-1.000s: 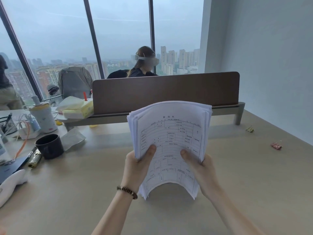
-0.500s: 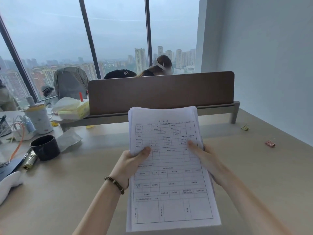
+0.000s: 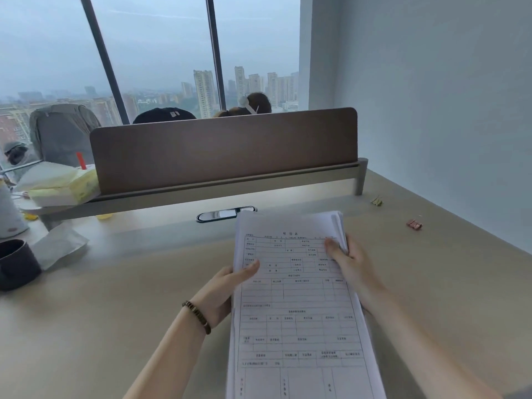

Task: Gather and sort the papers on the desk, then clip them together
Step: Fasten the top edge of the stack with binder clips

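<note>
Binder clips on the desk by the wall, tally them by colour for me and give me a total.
Pink metal binder clip: 1
Yellow-green metal binder clip: 1
Total: 2, both lying loose on the beige desk, neither yet on the stack of printed paper forms.

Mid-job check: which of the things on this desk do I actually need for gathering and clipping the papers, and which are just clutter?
Needed:
paper stack, held by left hand and right hand
pink binder clip
yellow binder clip

Clutter:
black cup
crumpled wrapper
yellow tissue pack
</note>
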`<state>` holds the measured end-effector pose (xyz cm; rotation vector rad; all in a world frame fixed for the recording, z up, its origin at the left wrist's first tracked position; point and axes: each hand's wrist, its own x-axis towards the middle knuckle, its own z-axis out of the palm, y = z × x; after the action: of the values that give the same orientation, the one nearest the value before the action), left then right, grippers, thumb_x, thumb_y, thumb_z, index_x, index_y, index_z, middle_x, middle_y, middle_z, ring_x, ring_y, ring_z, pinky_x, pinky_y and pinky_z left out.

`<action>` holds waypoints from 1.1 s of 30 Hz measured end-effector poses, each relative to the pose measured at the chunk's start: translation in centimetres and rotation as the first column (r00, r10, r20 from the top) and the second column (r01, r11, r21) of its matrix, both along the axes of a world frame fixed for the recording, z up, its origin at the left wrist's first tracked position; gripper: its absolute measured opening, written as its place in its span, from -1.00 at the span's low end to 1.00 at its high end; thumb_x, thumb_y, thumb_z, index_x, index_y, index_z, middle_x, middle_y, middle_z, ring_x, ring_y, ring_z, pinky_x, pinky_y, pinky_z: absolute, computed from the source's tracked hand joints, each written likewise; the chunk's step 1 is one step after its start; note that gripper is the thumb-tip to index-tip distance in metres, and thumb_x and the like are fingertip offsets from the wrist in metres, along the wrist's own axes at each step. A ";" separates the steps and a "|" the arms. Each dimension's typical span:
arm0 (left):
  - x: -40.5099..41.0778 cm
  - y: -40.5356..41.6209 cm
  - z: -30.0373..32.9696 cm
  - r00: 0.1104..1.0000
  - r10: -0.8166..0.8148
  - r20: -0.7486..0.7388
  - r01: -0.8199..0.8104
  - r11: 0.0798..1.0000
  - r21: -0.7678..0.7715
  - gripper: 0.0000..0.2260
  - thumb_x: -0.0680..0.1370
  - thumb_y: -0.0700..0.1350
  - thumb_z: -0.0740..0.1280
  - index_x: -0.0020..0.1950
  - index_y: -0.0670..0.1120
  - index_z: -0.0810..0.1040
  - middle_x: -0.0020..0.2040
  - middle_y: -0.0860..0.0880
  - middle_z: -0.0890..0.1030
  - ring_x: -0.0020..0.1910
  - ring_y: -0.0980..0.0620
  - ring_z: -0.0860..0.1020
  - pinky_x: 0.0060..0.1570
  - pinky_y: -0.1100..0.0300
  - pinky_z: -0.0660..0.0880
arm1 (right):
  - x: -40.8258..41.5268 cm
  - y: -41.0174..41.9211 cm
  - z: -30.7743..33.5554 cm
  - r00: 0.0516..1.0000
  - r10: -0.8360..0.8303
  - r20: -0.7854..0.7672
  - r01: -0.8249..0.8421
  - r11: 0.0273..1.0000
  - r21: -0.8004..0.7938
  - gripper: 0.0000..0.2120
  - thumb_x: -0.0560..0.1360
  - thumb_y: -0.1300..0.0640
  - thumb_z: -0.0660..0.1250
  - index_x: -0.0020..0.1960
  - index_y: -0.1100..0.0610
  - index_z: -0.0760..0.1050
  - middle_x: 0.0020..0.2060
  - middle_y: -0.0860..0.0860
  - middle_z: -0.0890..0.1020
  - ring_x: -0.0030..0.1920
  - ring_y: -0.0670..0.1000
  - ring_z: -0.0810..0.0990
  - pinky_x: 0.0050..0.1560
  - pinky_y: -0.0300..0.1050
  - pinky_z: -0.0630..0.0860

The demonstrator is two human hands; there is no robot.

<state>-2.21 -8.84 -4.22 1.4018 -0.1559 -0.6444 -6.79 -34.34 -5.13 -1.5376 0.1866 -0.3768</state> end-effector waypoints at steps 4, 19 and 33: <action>2.2 -2.6 -0.1 0.997 0.055 -0.047 -0.057 0.998 -0.029 -0.53 0.45 0.05 0.45 0.30 -0.14 0.57 0.18 -0.20 0.67 0.15 -0.22 0.65 0.19 -0.18 0.54 | 0.3 -1.4 -1.1 0.999 -0.005 -0.041 0.007 0.998 0.056 -0.91 0.63 0.13 0.29 0.09 0.09 0.56 -0.17 0.01 0.76 -0.18 -0.02 0.75 -0.22 -0.18 0.63; 11.7 -15.3 -2.8 0.992 0.062 0.110 -0.078 0.986 0.149 -0.87 0.53 -0.13 0.42 -0.04 -0.20 0.64 -0.10 -0.21 0.74 -0.26 -0.11 0.72 -0.22 0.01 0.66 | 6.2 -11.9 -4.3 0.982 -0.050 -0.180 0.055 0.998 0.025 -0.69 0.59 -0.02 0.36 0.26 0.12 0.56 0.04 -0.01 0.75 0.04 -0.03 0.73 0.06 -0.12 0.66; 12.5 -17.6 -4.8 0.996 0.002 0.088 -0.008 0.997 0.071 -0.77 0.52 -0.14 0.39 0.05 -0.29 0.64 -0.07 -0.26 0.73 -0.17 -0.19 0.72 -0.28 0.04 0.67 | 6.0 -14.7 -4.2 0.962 -0.065 -0.264 0.037 0.993 -0.108 -0.76 0.62 -0.08 0.27 0.05 0.03 0.64 -0.09 -0.05 0.76 -0.07 -0.08 0.74 -0.06 -0.16 0.61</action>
<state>10.34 -26.40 -9.05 1.4993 -0.2006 -0.5896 -0.75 -49.06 -9.31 -1.6845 0.4243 -0.2205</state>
